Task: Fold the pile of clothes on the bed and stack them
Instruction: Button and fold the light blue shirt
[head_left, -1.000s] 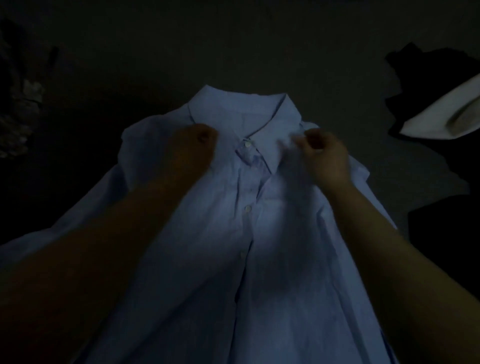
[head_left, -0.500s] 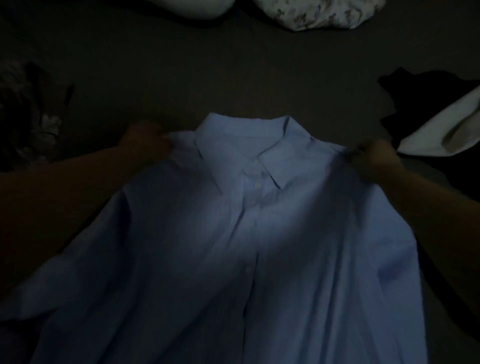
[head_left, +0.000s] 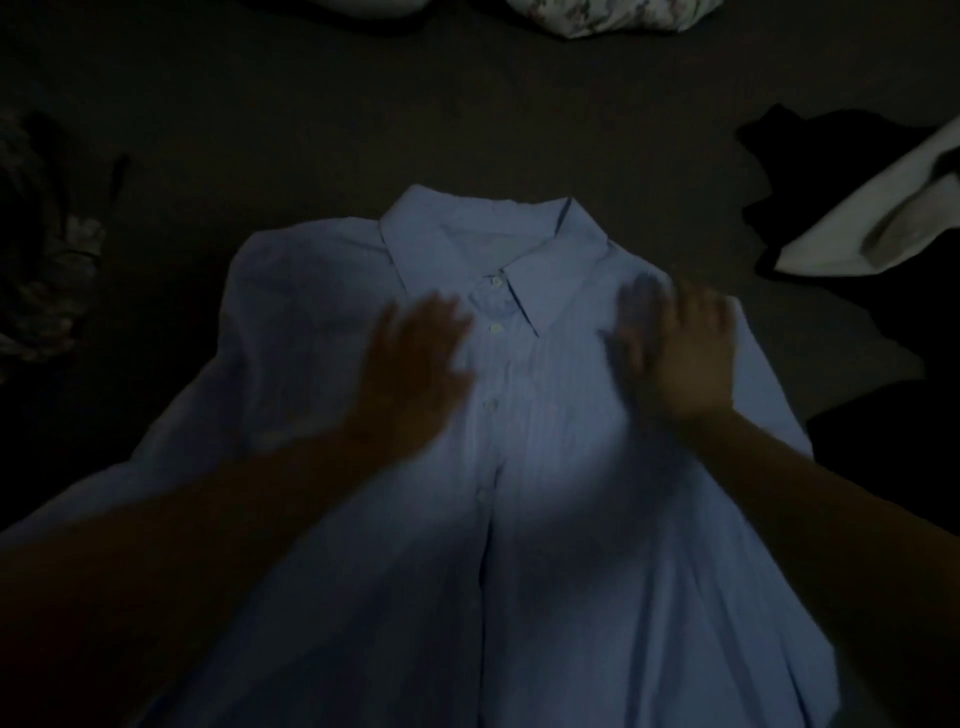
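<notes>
Dim scene, low light. Your blue shirt (head_left: 545, 493) lies front-up on the bed (head_left: 311, 130), collar pointing away from you, button placket running down the middle, buttons done up as far as visible. Its near part runs out of the bottom of the frame. One sleeve spreads out toward the lower left.

Your left hand (head_left: 415, 374) rests flat on the shirt's chest, just left of the placket, fingers straight and spread, gripping nothing. It's motion-blurred. Your right hand (head_left: 680, 353) lies on the shirt just right of the collar point, near the shoulder, fingers extended and spread, palm down, also holding nothing. The two hands sit apart, one on each side of the button line, both touching fabric. Both forearms cross the lower shirt.

To the right on the bed, a black garment (head_left: 810, 171) lies crumpled, with a white garment (head_left: 852, 228) resting on top of it, well apart from the shirt. At the left edge, a dark patterned cloth (head_left: 47, 249) is bunched up; detail too dark to tell. At the top edge, a floral-print fabric (head_left: 613, 15) and a pale item (head_left: 374, 6) beside it, both cut off by the frame.
</notes>
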